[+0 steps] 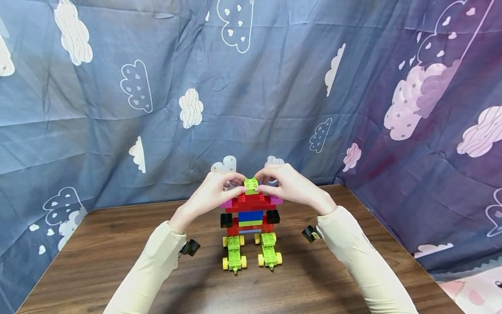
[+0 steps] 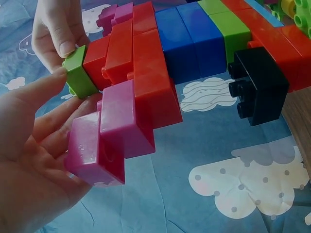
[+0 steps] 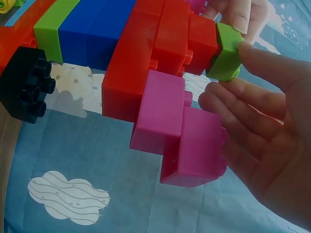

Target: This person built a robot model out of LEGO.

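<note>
A block figure stands upright on the table, built of large toy bricks. At its top sits a lime-green brick [image 1: 251, 186], on a red brick [image 2: 96, 60]. My left hand [image 1: 213, 192] pinches the green brick from the left, thumb on its near face. On the opposite side my right hand [image 1: 292, 185] pinches the same brick with thumb and fingers. Below are red bricks [image 3: 127, 73], pink bricks [image 3: 160, 114] stepped at both shoulders, blue bricks [image 1: 251, 216] in the middle and black bricks [image 2: 265, 87] sticking out at the sides. The feet are green wheeled bases [image 1: 234, 257] with yellow wheels.
The brown wooden table [image 1: 129, 244] carries the figure near its middle. A blue cloth [image 1: 164, 144] with white clouds hangs behind the table and along its right side. Black wrist devices [image 1: 190, 247] hang below both cream sleeves [image 1: 157, 257].
</note>
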`<state>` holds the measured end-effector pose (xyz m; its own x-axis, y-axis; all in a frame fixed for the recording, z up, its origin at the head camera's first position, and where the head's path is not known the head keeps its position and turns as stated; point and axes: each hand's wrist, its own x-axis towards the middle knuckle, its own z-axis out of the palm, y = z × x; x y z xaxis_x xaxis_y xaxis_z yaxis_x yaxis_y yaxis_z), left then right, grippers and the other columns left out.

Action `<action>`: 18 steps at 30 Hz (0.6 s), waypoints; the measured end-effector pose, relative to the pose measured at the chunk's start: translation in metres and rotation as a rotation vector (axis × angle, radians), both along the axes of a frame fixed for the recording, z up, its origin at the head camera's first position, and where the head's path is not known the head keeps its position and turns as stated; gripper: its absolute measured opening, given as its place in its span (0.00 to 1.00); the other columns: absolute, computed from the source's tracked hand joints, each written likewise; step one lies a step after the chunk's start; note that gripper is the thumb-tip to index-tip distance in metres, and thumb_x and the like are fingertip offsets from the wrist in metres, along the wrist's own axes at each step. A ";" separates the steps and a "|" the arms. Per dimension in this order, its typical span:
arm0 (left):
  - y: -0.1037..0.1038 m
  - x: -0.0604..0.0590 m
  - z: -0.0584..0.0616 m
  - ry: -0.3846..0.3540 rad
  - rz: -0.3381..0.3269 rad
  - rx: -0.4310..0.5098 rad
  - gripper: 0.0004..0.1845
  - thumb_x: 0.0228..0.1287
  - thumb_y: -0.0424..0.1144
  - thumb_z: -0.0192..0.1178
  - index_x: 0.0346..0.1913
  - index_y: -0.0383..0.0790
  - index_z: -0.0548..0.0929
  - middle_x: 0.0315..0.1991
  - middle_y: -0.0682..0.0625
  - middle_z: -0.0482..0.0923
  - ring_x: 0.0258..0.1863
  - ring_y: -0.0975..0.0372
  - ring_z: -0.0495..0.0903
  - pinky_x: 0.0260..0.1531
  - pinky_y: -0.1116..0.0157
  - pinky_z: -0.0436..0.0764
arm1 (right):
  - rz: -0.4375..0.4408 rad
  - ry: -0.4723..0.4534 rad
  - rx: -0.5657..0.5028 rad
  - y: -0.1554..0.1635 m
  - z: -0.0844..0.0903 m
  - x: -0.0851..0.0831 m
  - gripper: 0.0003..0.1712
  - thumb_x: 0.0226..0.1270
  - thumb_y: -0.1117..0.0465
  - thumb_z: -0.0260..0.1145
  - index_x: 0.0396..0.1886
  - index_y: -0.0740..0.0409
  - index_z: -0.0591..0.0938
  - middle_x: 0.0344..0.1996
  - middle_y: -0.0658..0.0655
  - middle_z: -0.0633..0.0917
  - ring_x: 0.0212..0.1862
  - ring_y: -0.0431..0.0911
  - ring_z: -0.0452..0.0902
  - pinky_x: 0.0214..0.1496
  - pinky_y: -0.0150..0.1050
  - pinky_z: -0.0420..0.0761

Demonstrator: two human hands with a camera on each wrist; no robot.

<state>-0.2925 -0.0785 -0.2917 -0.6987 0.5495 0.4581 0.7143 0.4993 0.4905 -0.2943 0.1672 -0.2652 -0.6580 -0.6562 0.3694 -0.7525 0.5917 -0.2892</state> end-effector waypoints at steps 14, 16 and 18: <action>0.003 0.000 -0.002 0.009 0.009 0.013 0.13 0.66 0.41 0.65 0.50 0.42 0.86 0.43 0.49 0.88 0.41 0.61 0.86 0.47 0.60 0.86 | 0.014 0.009 0.014 0.000 0.000 0.000 0.12 0.64 0.54 0.71 0.46 0.51 0.87 0.35 0.46 0.87 0.34 0.36 0.78 0.39 0.33 0.83; 0.004 0.001 -0.002 0.006 0.010 0.019 0.13 0.65 0.41 0.66 0.51 0.42 0.86 0.43 0.49 0.88 0.41 0.61 0.86 0.47 0.61 0.86 | 0.011 0.015 0.012 0.000 -0.001 0.000 0.12 0.63 0.54 0.72 0.45 0.51 0.87 0.35 0.46 0.87 0.35 0.36 0.78 0.40 0.32 0.83; 0.004 0.002 -0.002 -0.003 0.012 0.023 0.13 0.65 0.42 0.66 0.51 0.43 0.86 0.43 0.50 0.88 0.41 0.61 0.86 0.47 0.61 0.86 | 0.006 0.018 0.007 0.000 -0.001 0.001 0.12 0.62 0.54 0.72 0.45 0.51 0.86 0.35 0.47 0.87 0.36 0.37 0.79 0.42 0.34 0.84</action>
